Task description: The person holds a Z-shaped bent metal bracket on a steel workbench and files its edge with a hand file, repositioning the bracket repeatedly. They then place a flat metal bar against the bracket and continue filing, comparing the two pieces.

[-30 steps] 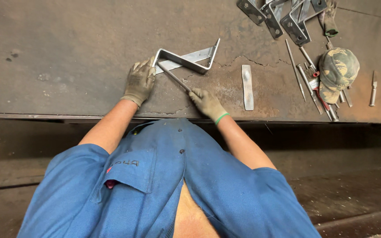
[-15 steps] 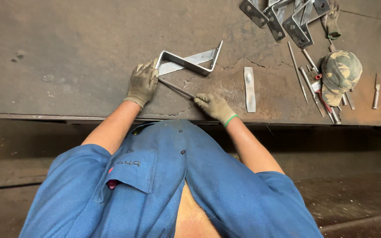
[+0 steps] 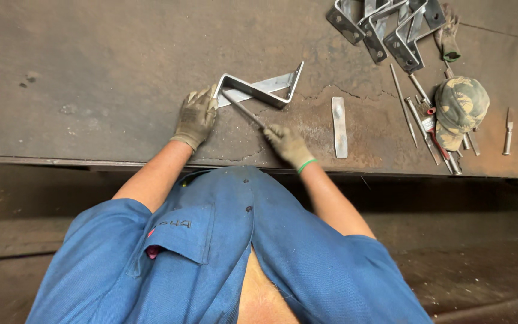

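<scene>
The bent steel bracket [image 3: 259, 90] lies flat on the bench [image 3: 91, 72] just past my hands, a folded strip with its long axis running left to right and tilted a little up toward the far right, its closed corner at the left end. My left hand [image 3: 197, 115], gloved, rests pressed on that left corner, fingers spread over the metal and not closed round it. My right hand [image 3: 287, 144], also gloved, is clenched on the near end of a thin rod [image 3: 244, 110], which slants from my fist away and to the left until its tip meets the bracket's left corner, right beside my left fingers. So the bracket lies ahead of both hands and the left hand is the nearer, touching it, while the right reaches it only through the rod. I count one bracket under my hands and one rod in my grip. To the right, apart from the bracket, one short flat steel strip [image 3: 339, 126] lies with its long axis pointing near to far. Farther right is a camouflage cap [image 3: 460, 108] resting over a scatter of rods and tools [image 3: 427, 123]; I cannot count them exactly where they overlap. At the far right corner sits a pile of similar brackets [image 3: 385, 27], at least three, tangled together. One small metal piece [image 3: 508, 131] lies alone at the right edge.
</scene>
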